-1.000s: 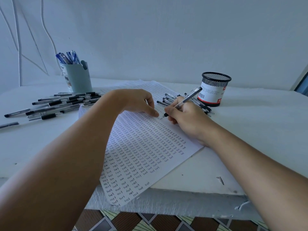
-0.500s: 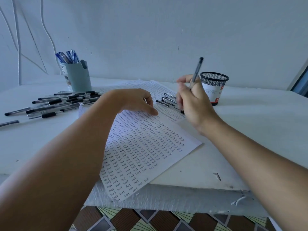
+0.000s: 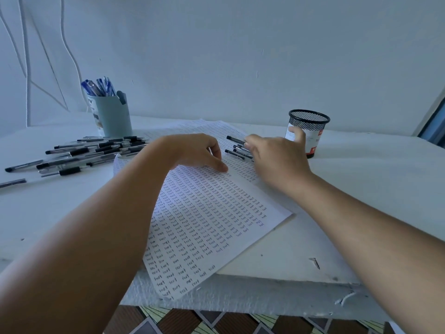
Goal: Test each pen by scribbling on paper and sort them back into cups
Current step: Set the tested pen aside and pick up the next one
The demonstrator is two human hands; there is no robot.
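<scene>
**Right hand at the small pen cluster beside the mesh cup**

The sheet of paper (image 3: 204,213), filled with rows of the handwritten word "test", lies in the middle of the white table (image 3: 361,189), its near corner hanging over the table's front edge. The left hand (image 3: 192,150) rests on the far part of the paper, fingers curled down loosely with the tips touching the sheet; it holds nothing.

The right hand (image 3: 274,157) reaches over the paper's far right edge, palm down, onto a small cluster of black pens (image 3: 237,148) that lies there. Its fingertips sit among those pens and the thumb points out toward the black mesh cup (image 3: 308,128), which stands just right of the paper's far corner and partly behind the hand. Whether the fingers pinch a pen or merely touch the cluster cannot be told, since the back of the hand hides them.

Left of the paper, a large pile of black pens (image 3: 91,153) is scattered flat on the table, with one stray pen (image 3: 13,183) further left, apart from the pile. Beyond the paper's far left corner stands a grey-blue cup (image 3: 113,116) holding blue pens (image 3: 98,88) upright. White cords (image 3: 26,56) hang on the wall behind it
</scene>
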